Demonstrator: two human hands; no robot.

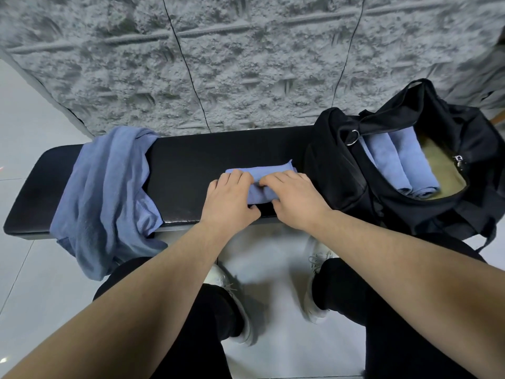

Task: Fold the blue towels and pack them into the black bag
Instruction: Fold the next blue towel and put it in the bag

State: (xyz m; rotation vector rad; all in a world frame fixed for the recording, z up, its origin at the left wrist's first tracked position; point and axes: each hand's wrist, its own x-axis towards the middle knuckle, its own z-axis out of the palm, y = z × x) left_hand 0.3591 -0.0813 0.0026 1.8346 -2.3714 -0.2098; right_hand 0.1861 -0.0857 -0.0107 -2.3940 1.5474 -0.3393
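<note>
Curled fingers of the left hand [228,195] and the right hand [296,196] are pressed onto a partly rolled blue towel [259,177], which is gripped near the front edge of the black bench [191,165]. Its near part is hidden under the hands. Two rolled towels [401,165] are seen inside the open black bag [341,165] at the right end; a loose towel pile [106,192] is draped over the left end.

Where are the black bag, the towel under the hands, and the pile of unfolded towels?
black bag [336,170], head view, on its left side panel.
towel under the hands [259,170], head view, on its far flat part.
pile of unfolded towels [109,187], head view, on its middle.
</note>
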